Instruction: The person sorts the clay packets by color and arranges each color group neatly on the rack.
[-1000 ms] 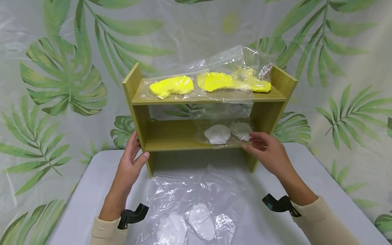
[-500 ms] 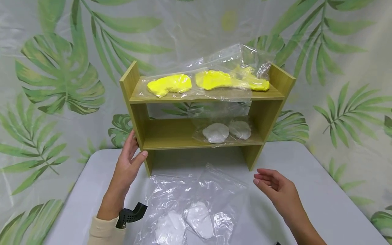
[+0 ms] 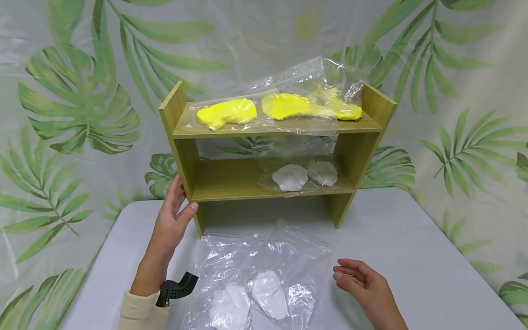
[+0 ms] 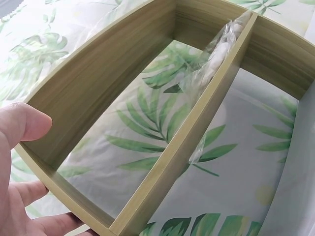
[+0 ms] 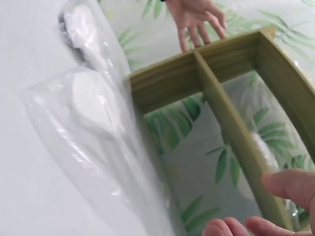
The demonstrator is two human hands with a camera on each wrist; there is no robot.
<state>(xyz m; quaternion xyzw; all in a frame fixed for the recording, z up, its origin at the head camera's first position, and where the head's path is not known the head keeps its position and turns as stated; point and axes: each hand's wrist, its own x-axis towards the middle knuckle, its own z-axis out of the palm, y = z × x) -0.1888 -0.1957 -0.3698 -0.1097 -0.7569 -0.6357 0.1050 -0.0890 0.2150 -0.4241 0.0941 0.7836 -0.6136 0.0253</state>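
A small two-tier wooden shelf (image 3: 231, 178) stands on the table. My left hand (image 3: 171, 227) rests against its left side panel, fingers extended along the outside and thumb near the front edge. Low to the right, my right hand (image 3: 365, 291) hovers with loosely bent fingers and nothing in them. It is nearest to a clear plastic bag (image 3: 305, 256) on the table, which holds white lumps (image 3: 269, 295) of a soft-looking material. Another clear bag with two white lumps (image 3: 290, 177) lies at the right of the lower tier. Bagged yellow lumps (image 3: 227, 112) lie along the upper tier.
The white table (image 3: 412, 243) reaches back to a leaf-patterned curtain (image 3: 264, 41) behind the shelf. The shelf's raised end panels (image 3: 379, 110) flank the upper tier. A black wrist device (image 3: 177, 288) sits at the left sleeve.
My right hand has let go of the bag on the lower tier and moved down toward the bag on the table. The left hand has stayed at the shelf's side.
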